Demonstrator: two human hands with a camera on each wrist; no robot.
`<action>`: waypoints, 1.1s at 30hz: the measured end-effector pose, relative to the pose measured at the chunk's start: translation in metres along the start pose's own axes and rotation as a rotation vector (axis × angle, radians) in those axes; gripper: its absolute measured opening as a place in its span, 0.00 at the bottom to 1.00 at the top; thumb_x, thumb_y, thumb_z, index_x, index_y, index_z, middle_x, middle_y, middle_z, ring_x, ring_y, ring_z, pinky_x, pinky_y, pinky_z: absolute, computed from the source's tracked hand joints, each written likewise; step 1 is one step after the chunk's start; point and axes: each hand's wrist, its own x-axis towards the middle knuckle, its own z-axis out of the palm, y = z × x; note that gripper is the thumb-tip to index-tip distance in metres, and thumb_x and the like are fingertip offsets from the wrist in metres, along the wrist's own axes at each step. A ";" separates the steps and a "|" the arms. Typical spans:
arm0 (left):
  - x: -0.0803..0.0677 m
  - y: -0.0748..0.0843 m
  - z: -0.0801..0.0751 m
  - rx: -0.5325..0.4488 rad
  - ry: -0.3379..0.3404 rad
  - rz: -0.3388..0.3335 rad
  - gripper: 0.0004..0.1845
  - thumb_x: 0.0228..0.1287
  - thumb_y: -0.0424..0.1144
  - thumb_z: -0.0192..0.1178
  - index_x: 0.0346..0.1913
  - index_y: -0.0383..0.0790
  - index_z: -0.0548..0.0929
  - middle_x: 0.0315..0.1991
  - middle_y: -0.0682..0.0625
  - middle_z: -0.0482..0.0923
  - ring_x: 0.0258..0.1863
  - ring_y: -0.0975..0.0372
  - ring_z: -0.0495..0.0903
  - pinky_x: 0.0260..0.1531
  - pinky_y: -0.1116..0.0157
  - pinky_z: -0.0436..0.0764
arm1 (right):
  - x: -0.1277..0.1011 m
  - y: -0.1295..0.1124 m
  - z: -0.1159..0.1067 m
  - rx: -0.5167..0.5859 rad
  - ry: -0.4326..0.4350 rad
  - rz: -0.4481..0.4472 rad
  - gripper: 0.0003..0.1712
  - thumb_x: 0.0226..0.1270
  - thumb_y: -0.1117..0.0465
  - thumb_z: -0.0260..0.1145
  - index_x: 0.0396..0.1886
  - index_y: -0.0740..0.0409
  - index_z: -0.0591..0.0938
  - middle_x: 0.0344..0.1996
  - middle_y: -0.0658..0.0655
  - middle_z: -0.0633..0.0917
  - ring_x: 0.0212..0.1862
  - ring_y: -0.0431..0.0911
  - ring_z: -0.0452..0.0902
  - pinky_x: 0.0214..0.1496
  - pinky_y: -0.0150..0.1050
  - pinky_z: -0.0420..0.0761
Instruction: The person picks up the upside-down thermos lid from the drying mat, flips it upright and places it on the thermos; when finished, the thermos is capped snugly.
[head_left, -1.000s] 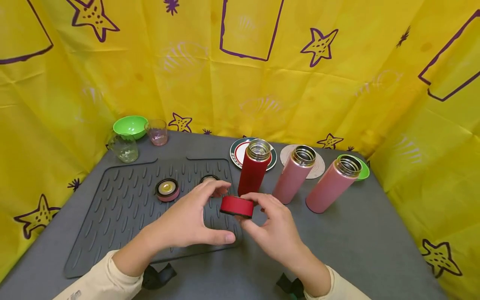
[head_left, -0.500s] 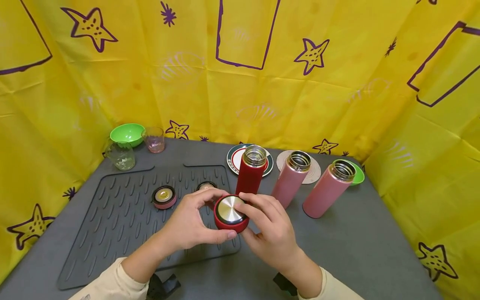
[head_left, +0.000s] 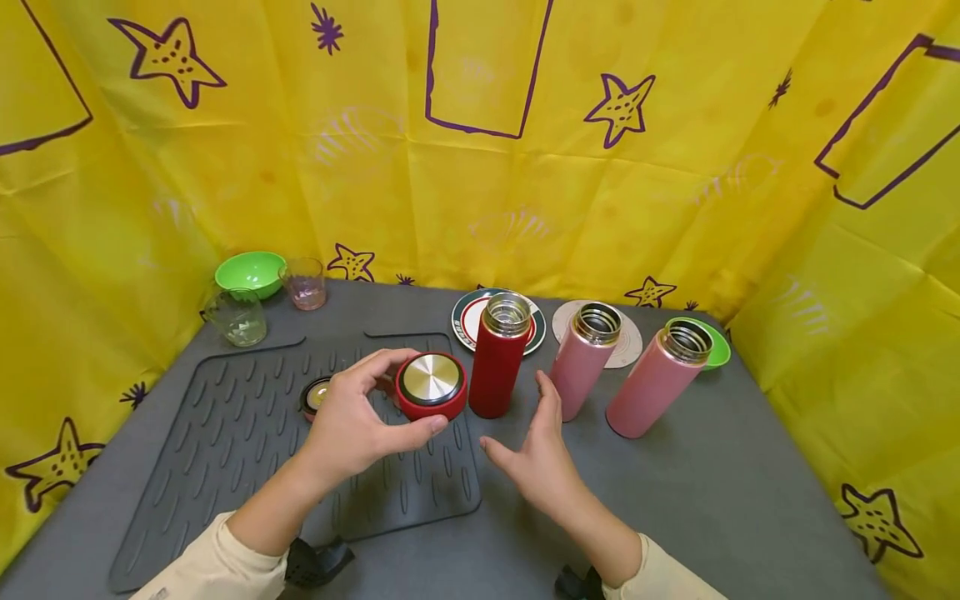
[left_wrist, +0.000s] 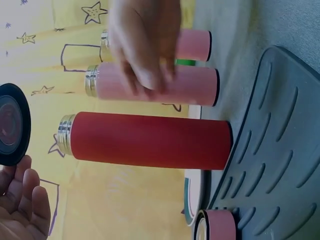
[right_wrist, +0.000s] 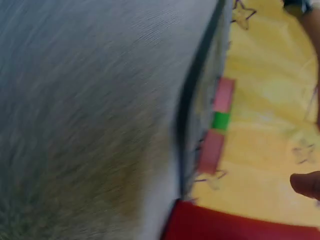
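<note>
Left hand: thumb and fingers pinch the side of the red lid.
Right hand: fingers spread and free of any object, near the red bottle.
Red lid: up in the air above the ridged mat, silver top facing the head camera, left of the red bottle.
Red bottle: upright, mouth open, near the mat's right edge.
Pink bottles: two, standing open in a row to the red one's right.
Pink lid: on the mat, partly out of frame in the left wrist view.
Behind the bottles: a plate, a pale disc and a green bowl.
Far left corner: another green bowl beside two glasses.
Backdrop: yellow cloth with purple starfish.
</note>
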 end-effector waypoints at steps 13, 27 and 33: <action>0.003 -0.002 -0.001 0.036 0.025 -0.003 0.31 0.43 0.42 0.80 0.54 0.49 0.82 0.46 0.61 0.80 0.40 0.61 0.76 0.36 0.62 0.78 | 0.054 0.033 0.027 0.175 0.013 0.234 0.51 0.52 0.62 0.78 0.71 0.61 0.58 0.65 0.62 0.70 0.66 0.57 0.65 0.65 0.55 0.68; 0.034 0.001 0.008 0.031 0.052 0.047 0.29 0.44 0.42 0.79 0.53 0.47 0.82 0.44 0.59 0.81 0.37 0.62 0.76 0.32 0.62 0.80 | 0.067 0.038 0.030 0.092 0.025 0.203 0.37 0.52 0.60 0.78 0.60 0.62 0.71 0.50 0.59 0.80 0.51 0.54 0.77 0.54 0.50 0.77; 0.079 0.004 0.019 0.098 0.049 0.084 0.30 0.44 0.49 0.78 0.52 0.45 0.82 0.44 0.59 0.81 0.34 0.63 0.76 0.31 0.59 0.79 | 0.067 0.040 0.029 0.049 0.020 0.216 0.36 0.50 0.59 0.79 0.57 0.61 0.72 0.49 0.59 0.81 0.49 0.53 0.78 0.53 0.50 0.78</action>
